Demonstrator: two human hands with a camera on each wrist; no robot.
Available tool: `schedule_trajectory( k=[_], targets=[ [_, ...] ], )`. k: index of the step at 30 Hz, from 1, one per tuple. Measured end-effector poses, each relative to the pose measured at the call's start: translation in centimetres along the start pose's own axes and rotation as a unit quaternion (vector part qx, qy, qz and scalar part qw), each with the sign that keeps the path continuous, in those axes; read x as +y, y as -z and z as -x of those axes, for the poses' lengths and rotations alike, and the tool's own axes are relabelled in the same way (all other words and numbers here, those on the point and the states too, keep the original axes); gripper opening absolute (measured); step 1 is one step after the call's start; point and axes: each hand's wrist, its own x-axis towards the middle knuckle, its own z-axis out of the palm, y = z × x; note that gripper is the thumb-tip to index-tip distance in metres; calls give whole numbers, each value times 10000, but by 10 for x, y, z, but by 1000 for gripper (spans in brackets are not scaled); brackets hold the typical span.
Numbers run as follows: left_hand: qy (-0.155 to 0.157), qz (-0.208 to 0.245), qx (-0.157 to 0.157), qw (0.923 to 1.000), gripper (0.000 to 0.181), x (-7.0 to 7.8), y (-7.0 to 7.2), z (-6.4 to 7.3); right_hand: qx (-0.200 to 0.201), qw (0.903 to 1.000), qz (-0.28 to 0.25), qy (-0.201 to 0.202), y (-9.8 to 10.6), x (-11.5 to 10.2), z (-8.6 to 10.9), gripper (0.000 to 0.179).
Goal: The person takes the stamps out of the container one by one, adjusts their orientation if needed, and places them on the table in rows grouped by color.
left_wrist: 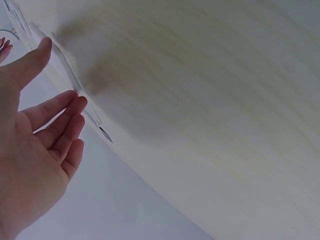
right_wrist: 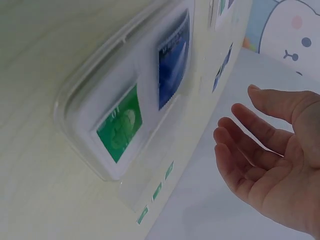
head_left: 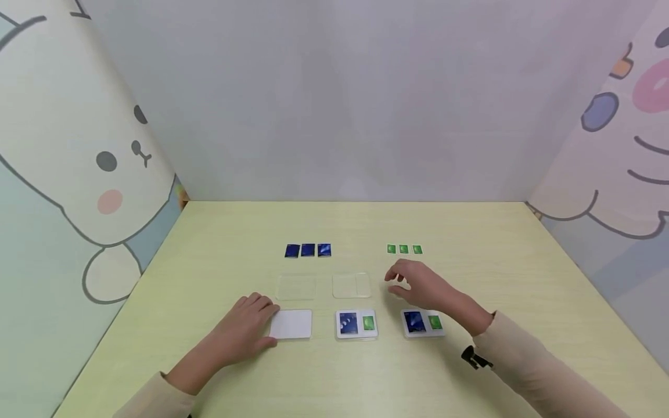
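Observation:
My left hand (head_left: 250, 326) lies at the left edge of a blank white card (head_left: 292, 324), its thumb and fingertips touching the rim; in the left wrist view the fingers (left_wrist: 64, 112) look relaxed and spread from the thumb. Above the table at the right, my right hand (head_left: 418, 285) hovers with loosely bent fingers and nothing in them. Close to it lies a white card with a blue and a green stamp (head_left: 415, 323) in a clear case. Behind that card is a clear plastic piece (right_wrist: 135, 187), partly hidden by the hand in the head view.
A second stamped card (head_left: 357, 324) lies in the middle of the row. Two clear plastic pieces (head_left: 296, 287) lie behind. Farther back are three blue stamps (head_left: 308, 250) at left and three green stamps (head_left: 404, 249) at right. Walls border the yellow table (head_left: 470, 232).

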Motion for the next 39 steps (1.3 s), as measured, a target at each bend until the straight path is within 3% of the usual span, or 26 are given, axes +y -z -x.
schedule_trajectory(
  k=[8, 22, 34, 39],
  targets=[
    [-235, -86, 290, 9993, 57, 1, 2, -1, 430, 9980, 368, 271, -10, -9, 14, 18],
    [-256, -27, 308, 9992, 57, 9, 7, -7, 1028, 9894, 851, 574, -21, -20, 28, 24],
    [-112, 323, -7, 9994, 58, 21, 11, -17, 1360, 9821, 1169, 574, -28, -28, 36, 29],
    [-91, 361, -141, 9992, 58, 29, 14, -22, 1230, 9836, 1197, 555, -31, -33, 39, 31]
  ],
)
